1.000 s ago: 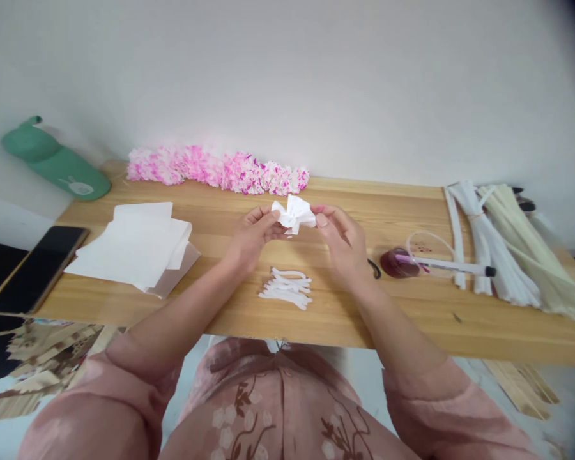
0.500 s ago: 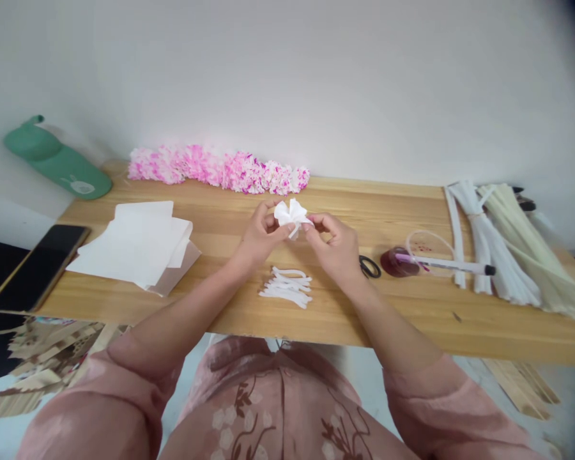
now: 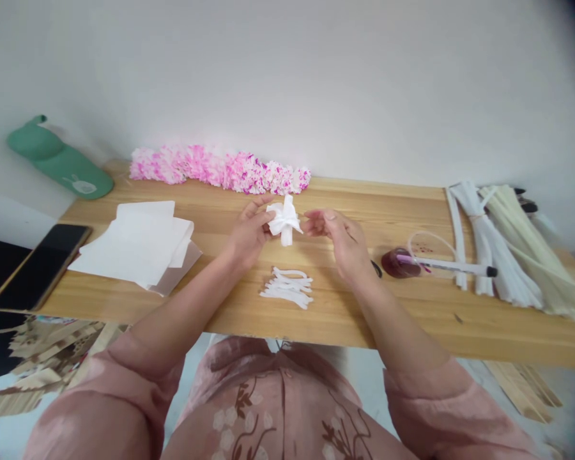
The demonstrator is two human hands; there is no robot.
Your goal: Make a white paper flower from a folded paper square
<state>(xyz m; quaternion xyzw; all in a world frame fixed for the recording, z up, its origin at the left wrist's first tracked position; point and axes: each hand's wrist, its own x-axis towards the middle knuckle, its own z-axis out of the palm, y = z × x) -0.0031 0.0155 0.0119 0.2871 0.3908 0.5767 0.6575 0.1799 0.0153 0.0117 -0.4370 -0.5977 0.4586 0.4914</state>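
My left hand point(image 3: 248, 232) pinches a small white folded paper flower point(image 3: 283, 220) above the middle of the wooden table point(image 3: 345, 306). My right hand point(image 3: 341, 238) is just to the right of the flower with its fingers curled, and the fingertips stand a little apart from the paper. Whether they hold anything I cannot make out. A small heap of white pipe-cleaner pieces point(image 3: 287, 287) lies on the table right under both hands.
A row of pink-and-white paper flowers point(image 3: 220, 169) lines the wall. White paper sheets point(image 3: 137, 246), a phone point(image 3: 38, 265) and a green bottle point(image 3: 60, 164) are at the left. Scissors point(image 3: 376, 269), a dark red dish point(image 3: 400, 262), a pen point(image 3: 448, 265) and long white stems point(image 3: 503, 246) are at the right.
The paper flower has turned in my left hand so one end hangs down. My right hand has come off the flower and shifted slightly right.
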